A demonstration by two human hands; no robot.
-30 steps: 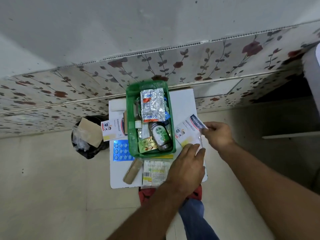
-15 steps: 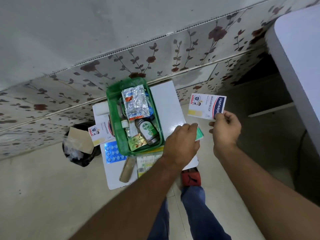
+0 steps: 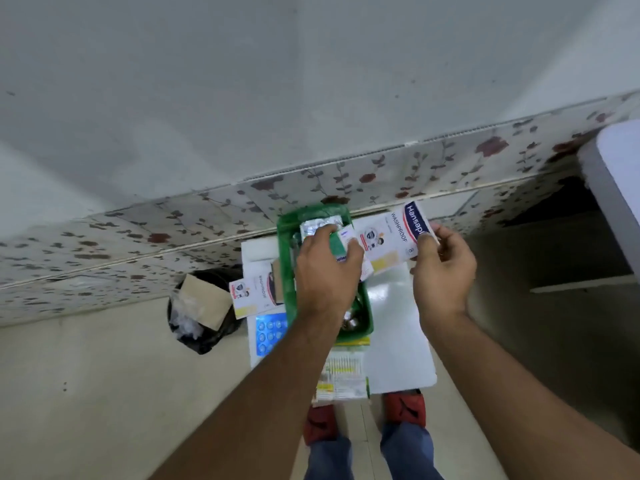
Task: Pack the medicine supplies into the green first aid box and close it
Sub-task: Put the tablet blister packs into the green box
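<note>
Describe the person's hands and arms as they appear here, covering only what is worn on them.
Both arms are bare from the bottom edge of the frame up to the hands: no sleeves show. The left hand and right hand wear no gloves, and no watch, bracelet or ring is visible on either wrist or on the fingers that show.

Free room and obstacles. The left hand (image 3: 327,271) covers most of the green box (image 3: 288,268) opening, blocking entry from above. Bare table (image 3: 398,341) right of the box is open. The left strip is crowded by a plaster packet (image 3: 254,292) and blue blister (image 3: 270,336); a strip pack (image 3: 343,375) lies at the near edge.
</note>
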